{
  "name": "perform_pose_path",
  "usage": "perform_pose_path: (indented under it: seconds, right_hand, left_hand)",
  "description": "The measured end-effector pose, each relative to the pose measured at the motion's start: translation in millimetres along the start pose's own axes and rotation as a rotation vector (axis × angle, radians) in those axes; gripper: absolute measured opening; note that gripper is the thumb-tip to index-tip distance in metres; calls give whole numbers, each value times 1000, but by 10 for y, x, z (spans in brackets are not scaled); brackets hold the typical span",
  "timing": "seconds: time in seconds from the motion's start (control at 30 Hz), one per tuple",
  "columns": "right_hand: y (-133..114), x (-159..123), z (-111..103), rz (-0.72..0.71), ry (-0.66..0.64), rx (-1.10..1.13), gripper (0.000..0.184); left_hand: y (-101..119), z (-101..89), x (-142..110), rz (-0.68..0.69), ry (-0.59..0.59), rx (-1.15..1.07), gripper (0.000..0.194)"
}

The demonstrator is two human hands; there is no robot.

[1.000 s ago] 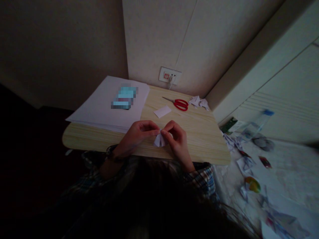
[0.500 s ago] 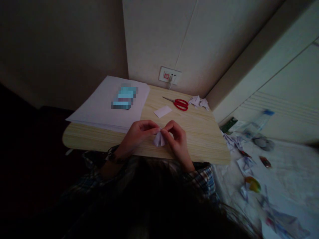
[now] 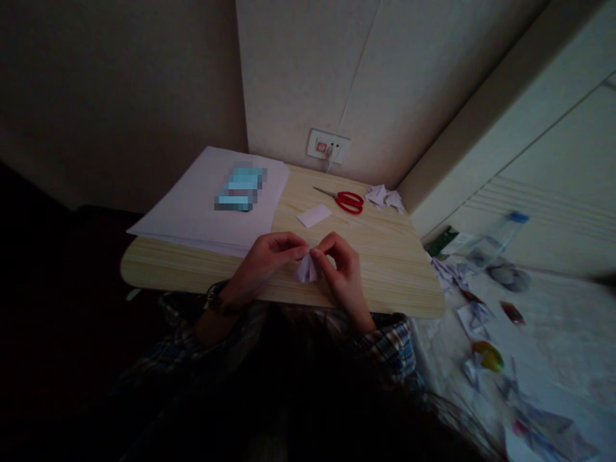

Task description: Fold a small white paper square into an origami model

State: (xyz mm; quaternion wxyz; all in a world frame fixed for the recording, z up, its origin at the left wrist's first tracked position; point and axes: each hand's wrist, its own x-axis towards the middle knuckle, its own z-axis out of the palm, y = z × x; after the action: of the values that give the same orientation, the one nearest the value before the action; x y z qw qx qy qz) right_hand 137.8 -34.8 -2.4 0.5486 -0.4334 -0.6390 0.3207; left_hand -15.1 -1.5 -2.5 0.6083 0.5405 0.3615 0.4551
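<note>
A small piece of folded white paper [image 3: 307, 270] is pinched at its top between both hands, above the front part of the wooden table [image 3: 385, 269]. My left hand [image 3: 269, 258] grips it from the left with thumb and forefinger. From the right, my right hand [image 3: 341, 266] pinches the same top point, fingers curled. The paper's lower part flares out below the fingertips; its folds near the top are hidden. Just beyond the hands lies a small white paper rectangle [image 3: 314, 215]. Red-handled scissors [image 3: 350, 202] rest behind it, blades pointing left.
Large white paper sheets [image 3: 192, 199] cover the table's left side, with a blurred-out phone [image 3: 241, 187] on top. Folded paper pieces [image 3: 384, 197] sit at the back right corner. A wall socket [image 3: 328, 145] holds a plug. Scattered papers and wrappers [image 3: 513, 312] lie right of the table.
</note>
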Motion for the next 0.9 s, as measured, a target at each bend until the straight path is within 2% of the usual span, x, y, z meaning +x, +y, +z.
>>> perform_pose_path:
  seconds: [0.63,0.9]
  right_hand:
    - [2,54,-25,216,-106,273,26]
    - [43,42,-37,215,-133,330,27]
  left_hand:
    - [13,-19,-8,-20,-19,-3,17]
    - [11,-21,-14,-32,-58,-17,16]
